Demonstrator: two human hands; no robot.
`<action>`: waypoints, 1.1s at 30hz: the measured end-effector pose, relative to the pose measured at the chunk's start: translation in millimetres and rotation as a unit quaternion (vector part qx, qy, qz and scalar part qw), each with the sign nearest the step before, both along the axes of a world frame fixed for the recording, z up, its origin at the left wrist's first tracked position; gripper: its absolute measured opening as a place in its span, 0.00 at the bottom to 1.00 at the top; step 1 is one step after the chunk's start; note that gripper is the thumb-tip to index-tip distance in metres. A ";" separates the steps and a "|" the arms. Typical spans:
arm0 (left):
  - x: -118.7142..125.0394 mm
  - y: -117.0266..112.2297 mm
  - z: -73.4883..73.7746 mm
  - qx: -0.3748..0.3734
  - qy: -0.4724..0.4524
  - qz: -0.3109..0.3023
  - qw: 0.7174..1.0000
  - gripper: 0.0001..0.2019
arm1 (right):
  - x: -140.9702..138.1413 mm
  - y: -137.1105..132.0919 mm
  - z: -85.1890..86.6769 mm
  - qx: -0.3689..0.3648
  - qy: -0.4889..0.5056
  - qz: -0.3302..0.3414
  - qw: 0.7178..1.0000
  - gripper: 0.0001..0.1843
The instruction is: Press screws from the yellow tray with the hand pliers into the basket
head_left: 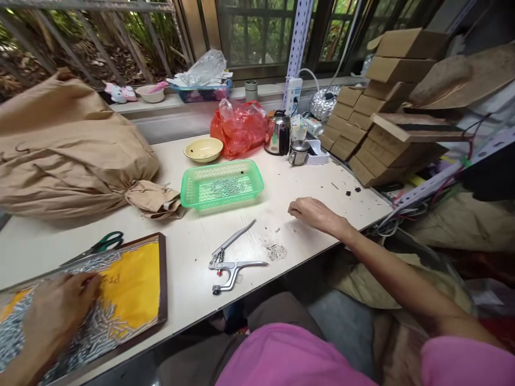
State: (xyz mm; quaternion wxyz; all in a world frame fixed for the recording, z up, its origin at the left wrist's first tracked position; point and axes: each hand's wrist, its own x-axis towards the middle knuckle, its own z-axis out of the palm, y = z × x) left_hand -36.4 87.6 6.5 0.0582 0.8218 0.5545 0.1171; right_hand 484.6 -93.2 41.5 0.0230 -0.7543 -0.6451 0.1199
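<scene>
Right now I have the small metal pins (107,324) at lower left, heaped in a brown-framed tray (163,279) across its yellow lining (139,284). My left hand (60,311) is down on that heap with its fingers curled; I can't tell whether it grips a pin. My right hand (316,213) is well apart from it, low over the white table (189,236), fingers bent inward; whatever may sit between them is hidden from me.

Between my 2 hands lies a pair of metal pliers (229,266), its 2 handles spread. Just beside it I see a small glinting pile (277,251), too blurred to identify. Green-handled scissors (109,241) lie behind the tray. Beyond the pliers, a green basket (221,205) holds more pins. Farther back I make out a yellow bowl (204,150), a red plastic bag (241,131) and a kettle (277,134). A big brown sack (72,150) slumps at left, and cardboard boxes (396,72) are stacked at right.
</scene>
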 end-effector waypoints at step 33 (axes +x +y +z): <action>171.2 -138.5 -12.3 -0.521 -0.343 0.137 0.769 0.14 | -111.0 -13.8 -43.1 0.004 0.083 0.239 0.968 0.11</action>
